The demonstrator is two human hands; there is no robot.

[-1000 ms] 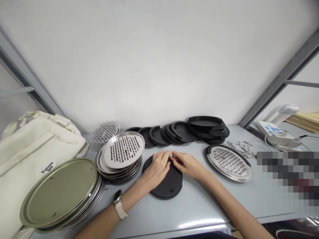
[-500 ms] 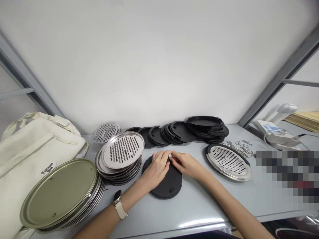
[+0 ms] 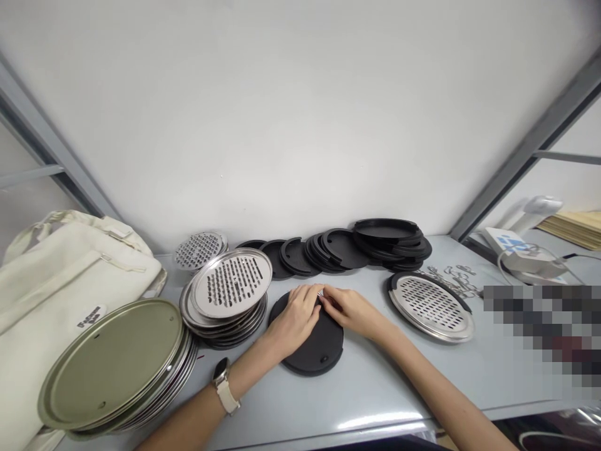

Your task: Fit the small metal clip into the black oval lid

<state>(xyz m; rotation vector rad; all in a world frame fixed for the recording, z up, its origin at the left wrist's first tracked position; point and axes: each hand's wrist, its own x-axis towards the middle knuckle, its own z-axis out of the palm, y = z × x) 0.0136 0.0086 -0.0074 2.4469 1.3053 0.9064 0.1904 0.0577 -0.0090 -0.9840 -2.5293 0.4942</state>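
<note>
A round black plate (image 3: 313, 347) with a small hole near its front edge lies on the grey table. My left hand (image 3: 297, 316) rests across its left half, fingers bent together over the far rim and holding it down. At the same rim, the thumb and fingers of my right hand (image 3: 345, 308) pinch a small shiny metal clip (image 3: 320, 293); most of it is hidden by the fingertips. Both hands meet there, nearly touching.
Grater plates (image 3: 235, 285) are stacked left of the hands, beside a pile of olive round trays (image 3: 113, 363) and a cream bag (image 3: 70, 282). Black round plates (image 3: 345, 247) line the wall. To the right are a grater in a black holder (image 3: 432, 304) and loose metal clips (image 3: 453, 279).
</note>
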